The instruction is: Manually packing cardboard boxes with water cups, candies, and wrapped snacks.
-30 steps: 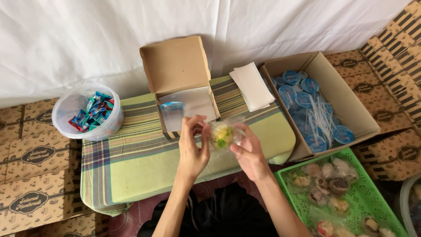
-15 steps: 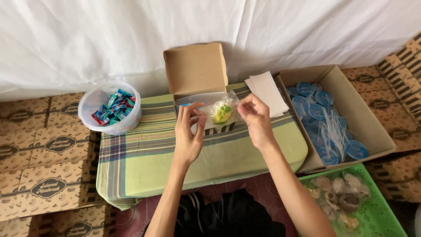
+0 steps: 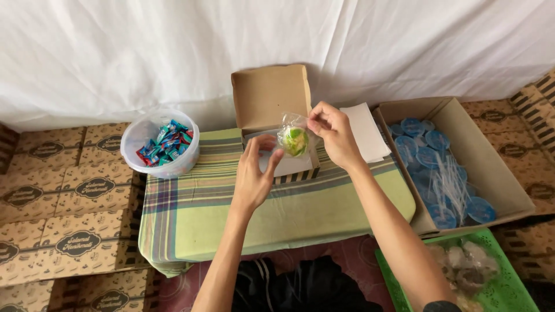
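Fingers [image 3: 317, 118] pinch clear packet [image 3: 293, 138]; contents blurred.

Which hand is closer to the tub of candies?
Left. The left hand hovers by the open small box, just right of the candy tub; the right hand, pinching the clear snack packet, is farther right.

Hands: 2, left [image 3: 252, 179] and right [image 3: 333, 134]. Clear snack packet [image 3: 293, 140]: 1. Small open box [image 3: 276, 124]: 1. Large open box [image 3: 491, 167]: 1, blue-lidded cups [image 3: 430, 156] inside, about ten visible. Tub [image 3: 161, 143] of candies: 1. Green tray [image 3: 509, 292]: 1. Paper stack [image 3: 364, 132]: 1.
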